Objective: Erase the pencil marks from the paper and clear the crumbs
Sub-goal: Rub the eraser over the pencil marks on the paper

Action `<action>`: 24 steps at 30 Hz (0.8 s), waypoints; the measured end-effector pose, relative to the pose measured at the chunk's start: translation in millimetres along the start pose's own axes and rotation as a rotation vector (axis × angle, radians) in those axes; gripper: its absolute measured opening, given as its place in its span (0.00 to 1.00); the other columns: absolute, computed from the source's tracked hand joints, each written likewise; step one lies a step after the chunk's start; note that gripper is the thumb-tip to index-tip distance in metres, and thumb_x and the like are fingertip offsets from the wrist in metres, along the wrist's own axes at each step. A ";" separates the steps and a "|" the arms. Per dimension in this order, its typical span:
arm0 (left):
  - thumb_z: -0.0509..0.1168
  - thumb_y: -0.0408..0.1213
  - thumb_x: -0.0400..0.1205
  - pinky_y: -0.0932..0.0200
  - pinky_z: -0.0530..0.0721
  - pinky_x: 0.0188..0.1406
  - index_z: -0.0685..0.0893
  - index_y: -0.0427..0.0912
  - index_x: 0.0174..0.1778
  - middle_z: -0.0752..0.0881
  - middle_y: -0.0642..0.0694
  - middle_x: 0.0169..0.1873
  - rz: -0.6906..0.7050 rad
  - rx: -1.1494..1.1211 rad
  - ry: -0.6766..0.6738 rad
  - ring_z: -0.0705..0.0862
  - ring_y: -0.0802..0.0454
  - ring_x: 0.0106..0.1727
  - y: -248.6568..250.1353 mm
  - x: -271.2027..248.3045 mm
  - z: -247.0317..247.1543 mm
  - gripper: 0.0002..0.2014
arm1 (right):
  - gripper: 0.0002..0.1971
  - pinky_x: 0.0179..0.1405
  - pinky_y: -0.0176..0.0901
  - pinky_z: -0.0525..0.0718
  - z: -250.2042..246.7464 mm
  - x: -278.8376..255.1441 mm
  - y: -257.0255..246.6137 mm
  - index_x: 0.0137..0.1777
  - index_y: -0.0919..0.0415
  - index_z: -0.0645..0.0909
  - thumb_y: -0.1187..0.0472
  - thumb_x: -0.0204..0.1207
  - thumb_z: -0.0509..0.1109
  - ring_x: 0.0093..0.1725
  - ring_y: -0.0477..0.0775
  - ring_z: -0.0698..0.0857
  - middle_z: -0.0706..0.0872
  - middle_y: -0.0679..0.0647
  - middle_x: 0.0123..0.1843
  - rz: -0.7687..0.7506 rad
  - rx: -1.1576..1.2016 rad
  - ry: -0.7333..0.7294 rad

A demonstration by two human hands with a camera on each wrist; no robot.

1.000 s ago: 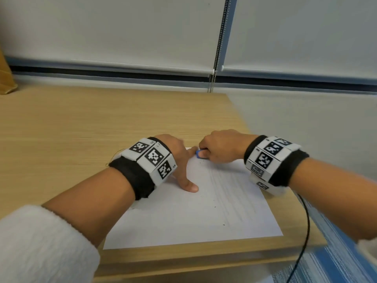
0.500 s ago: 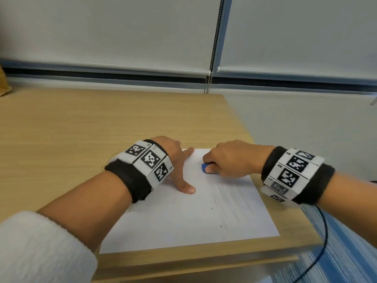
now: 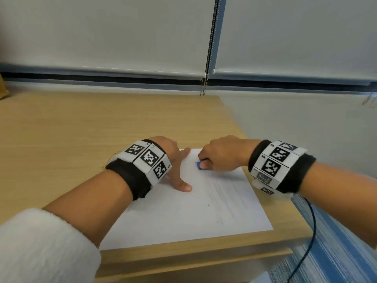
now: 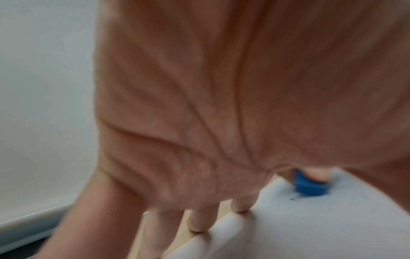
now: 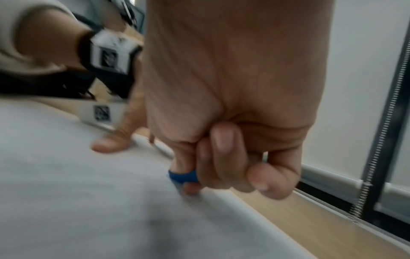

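Note:
A white sheet of paper [image 3: 189, 217] with faint pencil lines lies at the near right corner of the wooden table [image 3: 71, 127]. My right hand [image 3: 222, 154] pinches a small blue eraser [image 3: 198, 166] and presses it on the paper near its far edge. The eraser [image 5: 183, 175] shows between thumb and fingers in the right wrist view, and the eraser [image 4: 309, 185] also appears in the left wrist view. My left hand [image 3: 175, 164] lies with straight fingers spread on the paper's far left corner. A few dark crumbs [image 3: 216, 222] dot the sheet.
The table's right edge and front edge run close to the paper. A black cable [image 3: 308, 242] hangs off the right side above blue striped carpet [image 3: 336, 252]. White roller blinds [image 3: 122, 33] with a bead chain [image 3: 208, 48] cover the wall behind.
My right hand has slid the eraser to the right and towards me, away from the left fingertip, then back a little. The left hand has stayed pressed on the paper.

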State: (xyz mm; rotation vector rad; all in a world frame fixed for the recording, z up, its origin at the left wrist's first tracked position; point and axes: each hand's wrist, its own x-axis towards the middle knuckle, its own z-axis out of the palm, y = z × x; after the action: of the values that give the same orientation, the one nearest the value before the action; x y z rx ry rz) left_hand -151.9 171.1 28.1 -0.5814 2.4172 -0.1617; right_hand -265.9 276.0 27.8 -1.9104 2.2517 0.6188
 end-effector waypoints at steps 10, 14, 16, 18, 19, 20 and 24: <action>0.64 0.76 0.66 0.47 0.69 0.72 0.32 0.59 0.83 0.38 0.49 0.85 0.000 -0.007 -0.002 0.61 0.43 0.82 -1.7 1.9 0.6 0.61 | 0.16 0.37 0.46 0.72 0.0 4.0 4.4 0.45 0.55 0.76 0.46 0.85 0.54 0.39 0.54 0.78 0.77 0.48 0.37 0.023 0.066 -0.014; 0.64 0.77 0.66 0.47 0.70 0.70 0.32 0.60 0.83 0.42 0.49 0.86 0.004 0.000 0.000 0.63 0.42 0.81 -1.8 2.5 -0.6 0.60 | 0.16 0.38 0.46 0.73 1.3 11.1 9.4 0.46 0.56 0.76 0.47 0.85 0.54 0.43 0.57 0.79 0.79 0.51 0.40 0.080 0.093 0.013; 0.64 0.77 0.66 0.47 0.72 0.69 0.33 0.60 0.83 0.44 0.48 0.86 0.009 -0.001 -0.009 0.64 0.42 0.80 -0.9 2.2 0.1 0.61 | 0.15 0.36 0.46 0.72 3.8 2.6 4.5 0.47 0.56 0.77 0.47 0.84 0.55 0.40 0.55 0.79 0.80 0.51 0.40 0.026 0.091 -0.049; 0.65 0.77 0.65 0.47 0.73 0.67 0.33 0.60 0.83 0.48 0.47 0.85 0.012 0.009 0.005 0.66 0.41 0.79 -1.7 3.2 1.4 0.61 | 0.16 0.33 0.45 0.71 -0.3 -3.2 0.4 0.46 0.56 0.78 0.47 0.83 0.56 0.36 0.52 0.78 0.79 0.49 0.37 0.003 0.073 -0.098; 0.64 0.77 0.65 0.47 0.73 0.67 0.33 0.60 0.83 0.49 0.47 0.85 0.014 0.008 0.013 0.67 0.41 0.78 -2.7 3.7 2.1 0.61 | 0.16 0.32 0.44 0.70 -4.2 -0.7 1.2 0.46 0.56 0.79 0.46 0.83 0.56 0.35 0.51 0.76 0.78 0.48 0.36 0.009 0.064 -0.091; 0.64 0.77 0.65 0.47 0.74 0.67 0.33 0.60 0.83 0.48 0.47 0.85 0.015 -0.001 0.014 0.67 0.41 0.79 -3.4 3.8 2.9 0.61 | 0.17 0.33 0.44 0.70 -6.6 4.5 3.7 0.45 0.57 0.78 0.46 0.84 0.55 0.35 0.51 0.76 0.78 0.48 0.36 0.024 0.062 -0.067; 0.64 0.77 0.66 0.46 0.70 0.71 0.32 0.60 0.83 0.39 0.49 0.85 -0.002 -0.013 -0.001 0.62 0.42 0.82 -3.1 2.4 1.3 0.60 | 0.18 0.35 0.45 0.72 -3.1 11.1 7.1 0.46 0.58 0.79 0.47 0.84 0.54 0.40 0.57 0.79 0.78 0.50 0.37 0.067 0.072 0.010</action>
State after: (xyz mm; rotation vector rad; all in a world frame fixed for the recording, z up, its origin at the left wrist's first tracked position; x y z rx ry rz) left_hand -151.7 167.3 26.5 -0.5892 2.4189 -0.1468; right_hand -274.3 265.5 28.3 -1.8149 2.3193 0.5299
